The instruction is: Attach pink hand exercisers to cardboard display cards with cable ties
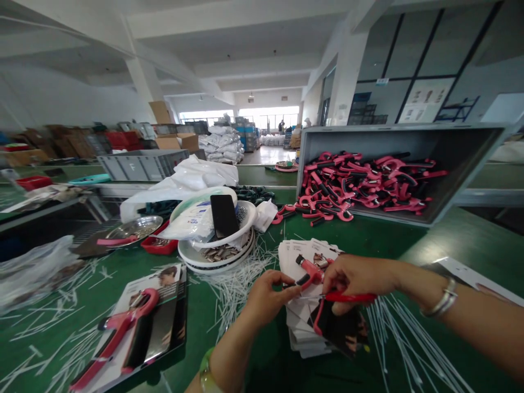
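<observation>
My right hand (344, 278) is closed around red-handled scissors (354, 297), whose thin blades point left. My left hand (266, 297) pinches at the black end of a pink tool; whatever is between its fingertips is too small to make out. That pink hand pruner (313, 270), with a metal spring, lies on a stack of printed white cards (297, 327) beneath both hands. To the left, another pink-and-black pruner (139, 311) rests on a card (176, 322), a white tie around one handle.
White cable ties (233, 289) lie scattered left, with more (405, 338) at right. A tilted grey crate (470, 191) of pink tools (368, 180) stands behind. Stacked bowls (184, 256) hold metal parts, a bag and a phone (224, 215). A red dish (159, 245) is beside them.
</observation>
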`<state>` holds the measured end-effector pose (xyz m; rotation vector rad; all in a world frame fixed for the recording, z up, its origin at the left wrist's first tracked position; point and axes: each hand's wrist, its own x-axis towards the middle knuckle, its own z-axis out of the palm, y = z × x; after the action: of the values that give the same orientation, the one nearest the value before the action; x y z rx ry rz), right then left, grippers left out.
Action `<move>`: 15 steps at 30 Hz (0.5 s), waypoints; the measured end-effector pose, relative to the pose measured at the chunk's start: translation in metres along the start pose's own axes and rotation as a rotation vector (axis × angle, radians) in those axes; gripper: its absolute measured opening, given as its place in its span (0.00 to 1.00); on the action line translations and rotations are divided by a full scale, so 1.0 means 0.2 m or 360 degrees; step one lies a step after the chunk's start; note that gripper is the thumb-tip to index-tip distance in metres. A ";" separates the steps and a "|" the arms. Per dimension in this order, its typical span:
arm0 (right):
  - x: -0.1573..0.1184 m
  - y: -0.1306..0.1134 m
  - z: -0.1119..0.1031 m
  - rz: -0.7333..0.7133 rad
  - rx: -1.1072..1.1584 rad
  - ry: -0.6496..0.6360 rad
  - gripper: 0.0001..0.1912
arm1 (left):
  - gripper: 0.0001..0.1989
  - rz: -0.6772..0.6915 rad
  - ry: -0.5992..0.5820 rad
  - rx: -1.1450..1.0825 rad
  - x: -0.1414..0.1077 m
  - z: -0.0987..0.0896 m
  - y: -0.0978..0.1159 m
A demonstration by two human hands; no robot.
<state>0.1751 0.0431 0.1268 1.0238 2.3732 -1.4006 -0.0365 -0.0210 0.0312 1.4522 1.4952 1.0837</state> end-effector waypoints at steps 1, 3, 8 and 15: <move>0.01 0.00 -0.01 0.0041 0.0077 -0.0048 0.25 | 0.13 -0.0003 -0.0017 -0.0014 0.00 -0.01 0.00; 0.04 0.00 -0.04 0.0119 0.0152 -0.0111 0.26 | 0.11 0.0001 -0.0052 -0.0031 0.01 -0.01 0.01; 0.10 -0.01 -0.10 0.0191 0.0107 -0.0225 0.24 | 0.10 -0.0002 -0.0130 -0.0060 0.01 -0.03 0.04; 0.13 0.00 -0.09 -0.0080 -0.0100 -0.0196 0.23 | 0.13 -0.0073 -0.0148 -0.0071 0.01 -0.03 -0.01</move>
<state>0.1596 0.0704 0.1241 0.8427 2.3529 -1.3546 -0.0424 -0.0183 0.0307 1.4115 1.4238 1.0022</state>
